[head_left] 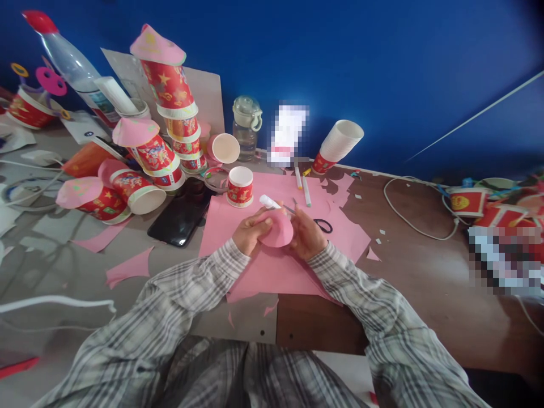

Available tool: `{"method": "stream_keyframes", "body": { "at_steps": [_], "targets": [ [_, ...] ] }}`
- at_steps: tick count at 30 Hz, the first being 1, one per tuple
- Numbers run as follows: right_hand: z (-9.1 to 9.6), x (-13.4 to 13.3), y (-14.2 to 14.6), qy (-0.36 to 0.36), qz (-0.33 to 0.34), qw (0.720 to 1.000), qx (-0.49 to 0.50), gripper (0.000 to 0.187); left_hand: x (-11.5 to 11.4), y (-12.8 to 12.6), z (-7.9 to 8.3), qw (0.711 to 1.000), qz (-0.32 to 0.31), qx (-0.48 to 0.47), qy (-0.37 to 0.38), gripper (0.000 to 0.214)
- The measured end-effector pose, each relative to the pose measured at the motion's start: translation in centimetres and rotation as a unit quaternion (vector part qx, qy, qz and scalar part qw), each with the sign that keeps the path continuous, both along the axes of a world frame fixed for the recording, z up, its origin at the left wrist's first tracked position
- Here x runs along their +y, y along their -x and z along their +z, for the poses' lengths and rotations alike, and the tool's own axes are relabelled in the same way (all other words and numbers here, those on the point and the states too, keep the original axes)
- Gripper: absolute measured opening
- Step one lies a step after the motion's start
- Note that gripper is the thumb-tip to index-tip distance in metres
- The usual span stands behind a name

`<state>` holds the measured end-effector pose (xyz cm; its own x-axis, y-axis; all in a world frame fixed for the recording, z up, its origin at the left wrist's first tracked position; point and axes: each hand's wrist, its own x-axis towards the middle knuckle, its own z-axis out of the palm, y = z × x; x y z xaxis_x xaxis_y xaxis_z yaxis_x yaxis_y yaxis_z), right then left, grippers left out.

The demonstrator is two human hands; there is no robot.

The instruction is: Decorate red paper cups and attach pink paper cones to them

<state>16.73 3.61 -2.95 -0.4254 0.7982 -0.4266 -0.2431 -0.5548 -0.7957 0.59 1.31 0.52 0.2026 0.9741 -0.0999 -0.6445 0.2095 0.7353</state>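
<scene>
Above the pink paper sheets, a pink paper cone (277, 229) is pinched in my left hand (251, 231), thumb on its near face. My right hand (309, 233) closes on the cone's right edge; its fingertips are partly hidden. A white tube-like item (268, 202) shows just behind the cone, and I cannot tell if it is touched. Beside my right hand is a black scissors handle (323, 225), with a thin grey tip visible past the fingers. Beyond my left hand stands a red and white paper cup (240, 187).
At left, red cups with pink cone tops form towers (172, 85), near a black phone (181, 218). Behind are a clear water bottle (246, 127), a blurred bright screen (289, 133) and a cup stack (338, 146). Markers (306, 190) and pink scraps (130, 267) lie about.
</scene>
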Motion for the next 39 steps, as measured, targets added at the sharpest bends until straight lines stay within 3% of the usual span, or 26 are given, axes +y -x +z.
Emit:
{"method": "stream_keyframes", "body": {
  "at_steps": [2, 4, 6, 14, 17, 21, 24, 28, 35, 39],
  "targets": [
    [0.0, -0.3, 0.3, -0.049, -0.065, 0.997, 0.018, 0.047, 0.1, 0.0, 0.3, 1.000, 0.010, -0.018, 0.021, 0.047],
    [0.1, -0.7, 0.7, -0.085, -0.095, 0.991, 0.030, 0.053, 0.2, 0.1, 0.6, 0.999, 0.007, -0.028, 0.038, 0.051],
    [0.4, -1.0, 0.9, -0.094, -0.104, 0.990, 0.036, 0.059, 0.2, 0.0, 0.7, 0.998, 0.005, -0.034, 0.050, 0.052],
    [1.1, -0.2, 1.2, -0.109, -0.172, 0.979, 0.004, 0.053, 0.0, 0.0, 0.8, 0.997, -0.014, -0.054, 0.056, 0.050],
    [1.8, 0.9, 0.1, -0.150, -0.258, 0.954, -0.017, 0.054, -0.2, 0.0, 0.6, 0.995, -0.032, -0.071, 0.066, 0.050],
    [3.2, 0.2, -1.8, -0.274, -0.332, 0.899, -0.077, 0.030, -0.1, 0.1, 0.2, 0.984, -0.074, -0.131, 0.101, 0.040],
    [3.4, -2.1, -2.3, -0.369, -0.289, 0.862, -0.195, 0.021, 0.1, 0.2, 0.3, 0.976, -0.071, -0.156, 0.137, 0.033],
    [2.0, -3.6, -1.5, -0.454, -0.163, 0.829, -0.285, 0.021, 0.3, 0.2, 0.8, 0.974, -0.046, -0.155, 0.158, 0.035],
    [-1.1, -2.0, -1.1, -0.510, -0.049, 0.800, -0.312, 0.017, 0.3, 0.1, 0.9, 0.974, -0.052, -0.152, 0.157, 0.049],
    [-2.6, -1.5, -1.4, -0.552, -0.010, 0.768, -0.325, 0.012, 0.0, -0.2, 0.8, 0.978, -0.051, -0.149, 0.135, 0.041]
  ]
}}
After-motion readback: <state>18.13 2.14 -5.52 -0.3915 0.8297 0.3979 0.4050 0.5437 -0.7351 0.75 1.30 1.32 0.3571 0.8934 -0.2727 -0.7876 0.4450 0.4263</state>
